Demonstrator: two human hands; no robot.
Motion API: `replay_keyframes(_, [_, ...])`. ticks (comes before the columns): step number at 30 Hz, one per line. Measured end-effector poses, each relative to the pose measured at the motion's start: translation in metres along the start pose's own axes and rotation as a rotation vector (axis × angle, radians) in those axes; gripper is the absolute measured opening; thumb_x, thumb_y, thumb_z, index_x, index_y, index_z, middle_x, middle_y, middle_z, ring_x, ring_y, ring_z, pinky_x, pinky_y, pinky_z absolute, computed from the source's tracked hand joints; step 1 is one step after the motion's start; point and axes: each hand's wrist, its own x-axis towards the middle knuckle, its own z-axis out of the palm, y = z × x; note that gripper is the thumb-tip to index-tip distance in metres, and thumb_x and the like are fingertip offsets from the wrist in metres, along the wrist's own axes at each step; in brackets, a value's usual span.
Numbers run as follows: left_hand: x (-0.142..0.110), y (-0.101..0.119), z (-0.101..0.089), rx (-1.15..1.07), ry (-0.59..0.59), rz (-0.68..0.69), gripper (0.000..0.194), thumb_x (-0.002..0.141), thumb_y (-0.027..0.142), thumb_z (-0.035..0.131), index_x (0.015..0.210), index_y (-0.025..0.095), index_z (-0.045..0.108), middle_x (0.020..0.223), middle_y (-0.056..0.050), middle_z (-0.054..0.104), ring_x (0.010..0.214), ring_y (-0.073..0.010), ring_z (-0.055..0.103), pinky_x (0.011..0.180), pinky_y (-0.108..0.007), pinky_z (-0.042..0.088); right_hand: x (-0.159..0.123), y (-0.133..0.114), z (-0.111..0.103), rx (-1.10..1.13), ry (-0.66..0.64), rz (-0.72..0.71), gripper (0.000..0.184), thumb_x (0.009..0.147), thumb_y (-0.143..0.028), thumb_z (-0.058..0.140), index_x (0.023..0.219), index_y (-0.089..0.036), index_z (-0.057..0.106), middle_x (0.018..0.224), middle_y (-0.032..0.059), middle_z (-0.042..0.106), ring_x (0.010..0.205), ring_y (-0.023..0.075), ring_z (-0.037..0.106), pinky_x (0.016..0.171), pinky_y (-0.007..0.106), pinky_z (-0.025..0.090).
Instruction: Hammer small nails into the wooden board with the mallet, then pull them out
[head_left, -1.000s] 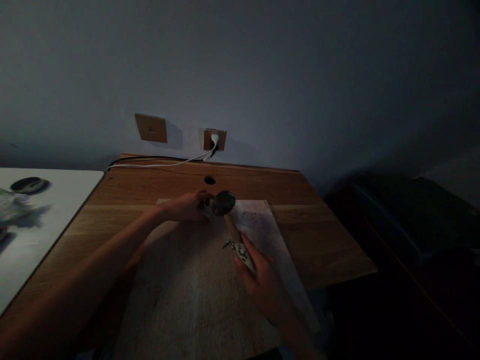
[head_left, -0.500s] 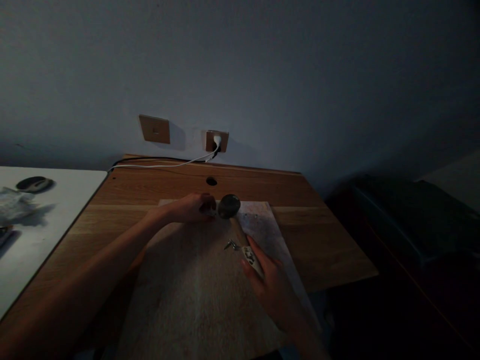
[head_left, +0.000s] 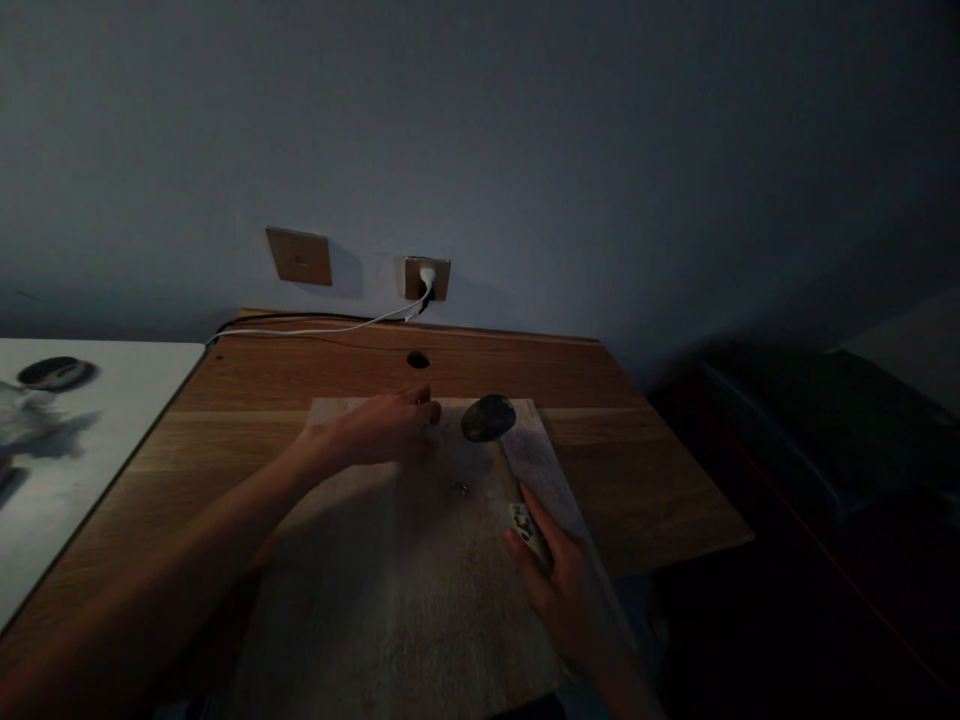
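A pale wooden board (head_left: 405, 590) lies on a brown wooden desk (head_left: 247, 400). My right hand (head_left: 566, 590) is closed round the handle of a hammer (head_left: 502, 460), whose dark head hangs over the board's far right part. My left hand (head_left: 382, 430) lies on the board's far edge, left of the hammer head, fingers stretched forward and rather flat. A small metal nail (head_left: 459, 488) lies on the board between the two hands. The room is dim.
A white table (head_left: 90, 440) with a dark round object (head_left: 56, 373) adjoins the desk on the left. Wall sockets (head_left: 426, 278) with a white cable (head_left: 315, 328) sit behind the desk. Dark furniture (head_left: 817, 430) stands to the right.
The hammer head has swung right, away from my left hand. My left fingers have gone from a pinch near the hammer head to lying flatter. The nail now lies apart from the handle.
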Motion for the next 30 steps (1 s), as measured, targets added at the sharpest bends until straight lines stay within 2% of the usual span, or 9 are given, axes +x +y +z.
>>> replay_keyframes(3, [-0.003,0.032,0.003,0.102,-0.046,0.103,0.02,0.087,0.036,0.068,0.095,0.018,0.068,0.099,-0.009,0.068,0.085,-0.0229,0.068,0.078,-0.034,0.053,-0.002,0.001,-0.001,0.007,0.003,0.021,0.057,0.1,-0.045,0.055,0.149,-0.018,0.058,0.122,0.0124,0.078,0.099,0.0284,0.077,0.085,0.038,0.063])
replay_keyframes(6, [-0.004,0.055,0.019,0.162,-0.06,0.239,0.013,0.088,0.027,0.066,0.097,0.018,0.067,0.091,-0.009,0.071,0.085,-0.0244,0.069,0.078,-0.035,0.054,-0.002,0.0,-0.002,0.008,0.021,0.029,0.057,0.099,-0.046,0.056,0.149,-0.018,0.059,0.116,0.0122,0.079,0.086,0.0274,0.078,0.076,0.038,0.063])
replay_keyframes(9, [-0.005,0.065,0.033,0.218,-0.038,0.301,0.019,0.089,0.016,0.062,0.107,0.015,0.067,0.096,-0.012,0.073,0.087,-0.0262,0.071,0.08,-0.037,0.055,-0.002,-0.002,-0.002,0.011,0.056,0.001,0.055,0.097,-0.045,0.058,0.146,-0.019,0.062,0.106,0.0107,0.081,0.086,0.0283,0.077,0.075,0.038,0.063])
replay_keyframes(11, [-0.005,0.065,0.033,0.224,-0.041,0.314,0.019,0.09,0.013,0.061,0.107,0.014,0.067,0.096,-0.013,0.073,0.086,-0.0266,0.072,0.079,-0.038,0.056,-0.002,-0.002,-0.002,0.008,0.064,-0.012,0.054,0.096,-0.044,0.059,0.145,-0.02,0.064,0.103,0.0104,0.081,0.089,0.0287,0.077,0.077,0.037,0.063])
replay_keyframes(16, [-0.012,0.036,0.009,0.015,-0.037,0.215,0.013,0.089,0.013,0.06,0.092,0.019,0.07,0.09,-0.006,0.071,0.08,-0.0207,0.07,0.075,-0.032,0.053,-0.002,-0.002,-0.002,0.013,0.057,-0.009,0.052,0.097,-0.042,0.059,0.144,-0.021,0.065,0.102,0.0094,0.082,0.093,0.0291,0.078,0.08,0.038,0.064])
replay_keyframes(19, [-0.022,0.002,0.006,-0.146,0.114,0.058,0.014,0.089,0.015,0.061,0.098,0.02,0.071,0.095,-0.004,0.072,0.081,-0.017,0.069,0.074,-0.028,0.052,0.0,-0.002,-0.001,-0.001,0.06,-0.009,0.053,0.096,-0.043,0.059,0.143,-0.02,0.065,0.113,0.011,0.081,0.103,0.0311,0.077,0.088,0.041,0.063])
replay_keyframes(22, [-0.032,-0.024,0.02,-0.187,0.275,-0.058,0.017,0.091,0.02,0.059,0.102,0.02,0.072,0.099,-0.005,0.074,0.085,-0.0185,0.07,0.079,-0.03,0.053,0.003,-0.001,0.001,-0.002,0.039,-0.027,0.056,0.096,-0.047,0.058,0.144,-0.018,0.064,0.129,0.0135,0.075,0.122,0.0334,0.07,0.103,0.047,0.056])
replay_keyframes(26, [-0.038,-0.032,0.034,-0.232,0.328,-0.076,0.017,0.093,0.022,0.059,0.101,0.023,0.074,0.098,-0.005,0.075,0.087,-0.0191,0.07,0.082,-0.032,0.054,0.004,-0.001,0.004,0.026,0.026,-0.029,0.057,0.095,-0.049,0.06,0.145,-0.02,0.064,0.134,0.0125,0.073,0.126,0.0335,0.067,0.105,0.047,0.055])
replay_keyframes(30, [-0.038,-0.03,0.034,-0.252,0.346,-0.066,0.014,0.091,0.022,0.062,0.097,0.023,0.074,0.095,-0.004,0.075,0.084,-0.0182,0.069,0.079,-0.031,0.054,0.003,-0.005,0.006,0.037,0.024,-0.026,0.058,0.096,-0.048,0.059,0.146,-0.019,0.062,0.126,0.0117,0.077,0.118,0.0327,0.071,0.1,0.045,0.058])
